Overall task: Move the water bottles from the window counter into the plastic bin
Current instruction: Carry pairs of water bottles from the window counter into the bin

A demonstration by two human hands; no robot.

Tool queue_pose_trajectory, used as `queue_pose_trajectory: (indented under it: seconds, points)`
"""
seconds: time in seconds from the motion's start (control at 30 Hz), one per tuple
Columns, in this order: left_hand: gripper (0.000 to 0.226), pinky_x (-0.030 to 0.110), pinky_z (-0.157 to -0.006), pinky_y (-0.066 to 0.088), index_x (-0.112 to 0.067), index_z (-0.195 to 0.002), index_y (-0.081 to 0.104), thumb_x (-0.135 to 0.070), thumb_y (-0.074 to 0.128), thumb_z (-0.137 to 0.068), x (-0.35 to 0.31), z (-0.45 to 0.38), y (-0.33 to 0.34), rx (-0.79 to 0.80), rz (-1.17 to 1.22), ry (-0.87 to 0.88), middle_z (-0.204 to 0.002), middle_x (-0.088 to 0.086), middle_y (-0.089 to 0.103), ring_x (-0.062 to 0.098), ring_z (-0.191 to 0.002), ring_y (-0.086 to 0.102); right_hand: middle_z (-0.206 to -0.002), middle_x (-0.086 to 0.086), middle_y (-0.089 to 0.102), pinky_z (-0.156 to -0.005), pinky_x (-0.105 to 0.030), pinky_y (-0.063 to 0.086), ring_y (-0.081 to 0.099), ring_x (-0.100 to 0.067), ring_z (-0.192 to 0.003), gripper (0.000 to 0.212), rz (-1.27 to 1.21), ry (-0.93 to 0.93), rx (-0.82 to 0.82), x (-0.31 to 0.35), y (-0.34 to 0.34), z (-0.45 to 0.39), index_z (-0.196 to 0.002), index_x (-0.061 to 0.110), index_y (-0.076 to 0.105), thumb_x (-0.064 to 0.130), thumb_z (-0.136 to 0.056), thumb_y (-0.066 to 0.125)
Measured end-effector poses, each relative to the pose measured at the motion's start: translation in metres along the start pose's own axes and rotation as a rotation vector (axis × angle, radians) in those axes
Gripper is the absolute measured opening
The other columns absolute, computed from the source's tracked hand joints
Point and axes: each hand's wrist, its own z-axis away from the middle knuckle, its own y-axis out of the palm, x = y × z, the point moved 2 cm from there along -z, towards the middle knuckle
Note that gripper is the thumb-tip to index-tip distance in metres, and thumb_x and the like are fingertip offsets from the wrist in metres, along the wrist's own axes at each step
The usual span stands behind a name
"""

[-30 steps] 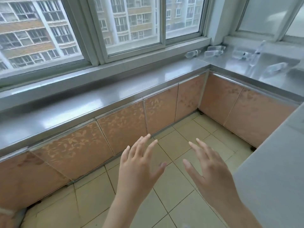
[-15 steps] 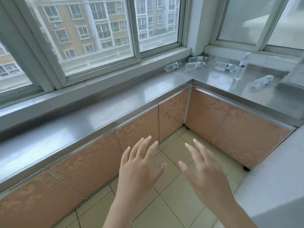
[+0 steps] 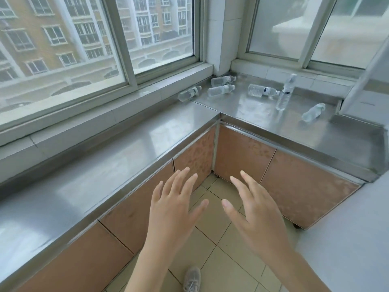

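Several clear water bottles rest on the steel window counter [image 3: 248,106] in the far corner. Lying on their sides are one by the sill [image 3: 189,93], two near the corner [image 3: 223,80] [image 3: 220,90], one with a dark label [image 3: 261,90] and one further right [image 3: 313,112]. One bottle [image 3: 285,93] stands upright. My left hand [image 3: 174,207] and my right hand [image 3: 254,211] hover over the floor, fingers spread, empty, well short of the bottles. No plastic bin is clearly in view.
An L-shaped steel counter [image 3: 126,148] with orange cabinet doors [image 3: 248,154] runs under the windows. A pale surface [image 3: 347,239] fills the right foreground, and a grey-white edge [image 3: 366,76] cuts in at upper right. Tiled floor and my shoe [image 3: 192,279] lie below.
The view has swung right and nearer the corner, so the bottles appear larger and more central. Both hands stay open and raised in front of me, in much the same pose.
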Motion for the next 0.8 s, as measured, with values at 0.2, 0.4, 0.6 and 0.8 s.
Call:
queue_pose_trajectory:
  seconds: [0.2,0.4,0.6,0.8]
  points:
    - [0.068,0.035,-0.121,0.009,-0.036,-0.153,0.029,-0.066,0.031,-0.092,0.016,-0.127,0.018,0.033,0.015,0.112,-0.163,-0.015,0.019,0.010,-0.151,0.015,-0.157,0.010,0.025,-0.114,-0.035,0.026,0.023,-0.009,-0.142,0.061,0.023,0.109,-0.035,-0.015,0.005,-0.102,-0.144,0.032,0.036,0.058,-0.090,0.034]
    - [0.067,0.038,-0.121,0.012,-0.034,-0.151,0.036,-0.065,0.033,-0.091,0.018,-0.219,0.042,0.084,0.053,0.167,-0.161,-0.012,0.026,0.013,-0.150,0.020,-0.157,0.013,0.020,-0.115,-0.033,0.024,0.018,-0.005,-0.142,0.061,0.013,0.173,-0.037,-0.037,0.014,-0.182,-0.145,0.036,0.031,0.060,-0.089,0.030]
    - [0.063,0.037,-0.119,0.017,-0.032,-0.148,0.042,-0.061,0.044,-0.092,0.017,-0.312,0.083,0.095,0.065,0.140,-0.159,-0.011,0.033,0.013,-0.148,0.025,-0.157,0.015,0.018,-0.112,-0.029,0.021,0.015,-0.003,-0.141,0.061,0.026,0.188,-0.010,-0.089,0.026,-0.272,-0.145,0.038,0.030,0.062,-0.089,0.028]
    - [0.063,0.036,-0.121,0.011,-0.034,-0.150,0.036,-0.063,0.041,-0.094,0.011,-0.424,0.128,0.087,0.024,0.051,-0.160,-0.014,0.026,0.011,-0.150,0.017,-0.158,0.011,0.020,-0.114,-0.034,0.022,0.019,-0.009,-0.143,0.065,0.015,0.117,0.074,-0.156,0.043,-0.396,-0.145,0.036,0.030,0.065,-0.087,0.025]
